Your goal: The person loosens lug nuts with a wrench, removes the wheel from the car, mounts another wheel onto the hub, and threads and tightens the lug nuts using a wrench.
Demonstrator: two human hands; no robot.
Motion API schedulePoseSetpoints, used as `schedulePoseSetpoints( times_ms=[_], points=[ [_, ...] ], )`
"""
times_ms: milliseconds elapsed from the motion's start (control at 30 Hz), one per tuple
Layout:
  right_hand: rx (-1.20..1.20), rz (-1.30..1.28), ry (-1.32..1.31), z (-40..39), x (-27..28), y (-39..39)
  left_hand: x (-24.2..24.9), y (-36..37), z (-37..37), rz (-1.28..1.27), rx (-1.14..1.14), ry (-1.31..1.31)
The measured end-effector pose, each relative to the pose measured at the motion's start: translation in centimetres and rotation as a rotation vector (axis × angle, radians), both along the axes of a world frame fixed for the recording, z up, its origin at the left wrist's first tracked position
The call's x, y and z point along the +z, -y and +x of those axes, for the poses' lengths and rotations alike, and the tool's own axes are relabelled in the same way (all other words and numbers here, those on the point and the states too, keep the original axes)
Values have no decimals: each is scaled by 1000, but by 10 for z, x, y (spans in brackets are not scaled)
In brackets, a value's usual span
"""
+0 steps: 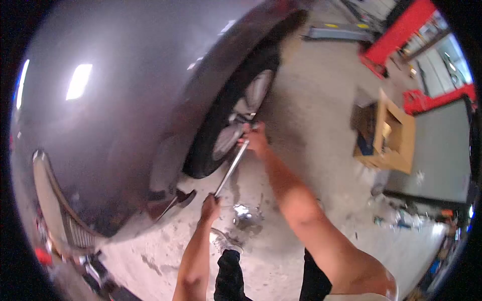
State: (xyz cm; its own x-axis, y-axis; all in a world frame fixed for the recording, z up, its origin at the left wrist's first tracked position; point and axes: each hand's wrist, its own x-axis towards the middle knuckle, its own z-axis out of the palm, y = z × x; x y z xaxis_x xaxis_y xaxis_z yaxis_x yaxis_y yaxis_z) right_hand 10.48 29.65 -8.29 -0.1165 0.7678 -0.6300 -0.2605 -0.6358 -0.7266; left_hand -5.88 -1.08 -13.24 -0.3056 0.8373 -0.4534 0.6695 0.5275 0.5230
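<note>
Noted metal bar [231,169] clasped in both grips: lower end in left hand [211,207], upper end in right hand [256,138]. Observed wheel [242,107] just beyond right grip, car body [115,120] left of both.

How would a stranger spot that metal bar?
Find the dark car, then its wheel. The metal bar slants from the right hand, near the wheel's centre, to the left hand below. Unlike the broad wheel spokes, it's slim and straight.
</note>
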Motion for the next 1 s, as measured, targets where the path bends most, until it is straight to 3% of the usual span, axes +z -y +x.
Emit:
schedulePoseSetpoints(
  times_ms=[33, 133, 167, 233, 300, 367, 400, 533, 567, 600, 667, 700, 733, 767, 800, 900, 933, 1000],
  points=[
    [-17, -25, -86, 2, -21, -3, 49, -5, 12, -91, 39, 14],
    [-37, -47, -469, 19, -102, -15, 118, 8, -4, 95, -76, -4],
    [88, 13, 45, 2, -80, -6, 138, 20, 1, 123, -87, -78],
    [45, -85, -173, -8, -3, 18, 158, 36, 2, 12, -83, -162],
    [56, -141, -109, -7, 20, 31, 204, 37, 9, -79, -81, -199],
    [-10, -187, -232, -29, -7, 33, 206, 36, -15, -166, -96, -194],
    [67, -116, -20, -28, -7, 29, 205, 36, -16, -144, -110, -222],
    [111, -105, 37, -22, -7, 19, 221, 25, 5, -163, -51, -193],
    [103, -87, 3, -20, -19, 13, 219, 17, 10, -182, 23, -53],
    [79, -64, -60, -9, -24, 8, 190, 33, 4, -137, 11, -28],
    [20, -42, -224, 2, -26, -1, 187, 22, 13, -91, 64, 142],
    [-36, -50, -286, 9, -15, -10, 153, 20, 12, -122, -3, 51],
    [-90, -48, -312, 22, -6, -13, 154, -5, 26, -158, 41, 126],
    [-152, -75, -319, 23, 5, -15, 150, -20, 35, -139, 49, 139],
    [-216, -99, -325, 24, 18, -17, 107, -10, 12, -87, 48, 68],
    [-291, -50, -238, 45, 18, -8, 95, -21, 23, -38, 13, 3],
    [-419, -46, -245, 50, 5, 1, 89, -18, 21, -55, 5, -3],
    [-449, -53, -190, 75, -16, 20, 79, -10, 23, -63, -123, -14]
  ],
)
